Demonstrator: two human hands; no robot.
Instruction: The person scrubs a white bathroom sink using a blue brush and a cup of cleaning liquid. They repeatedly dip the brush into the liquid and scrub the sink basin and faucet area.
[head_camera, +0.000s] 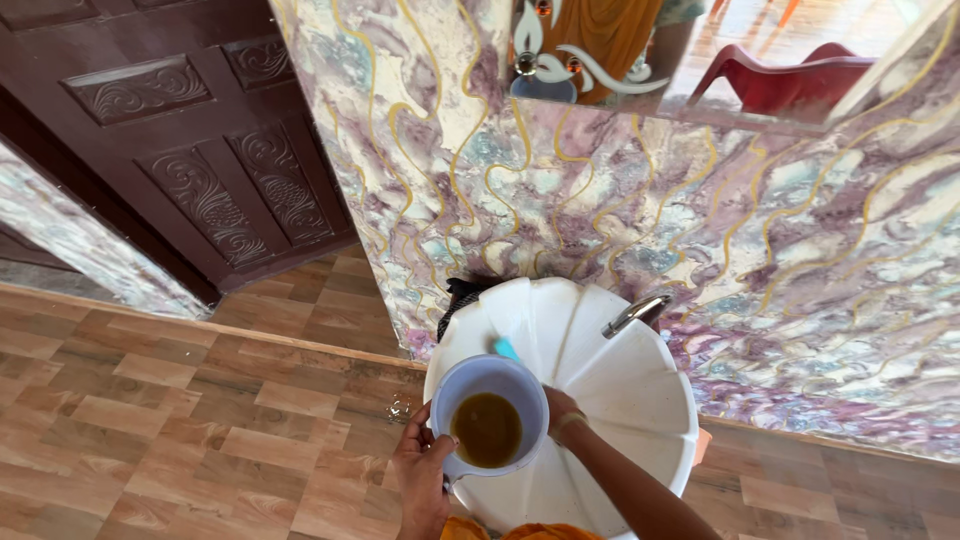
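Note:
A pale lavender plastic mug (490, 385) holds brownish-yellow liquid (487, 430) and is held over a white shell-shaped wash basin (630, 390). My left hand (422, 478) grips the mug at its near left side by the handle. My right hand (562, 408) supports the mug's right side, with a band at the wrist. A small teal object (506, 348) shows just beyond the mug's far rim, on the basin. A chrome tap (636, 314) juts from the wall over the basin.
Marbled purple and yellow tiles (620, 210) cover the wall behind the basin, with a mirror (640, 50) above reflecting a red chair. A carved dark wooden door (190, 140) stands at left. Wood-pattern floor tiles (180, 420) lie below. A dark object (458, 295) sits behind the basin.

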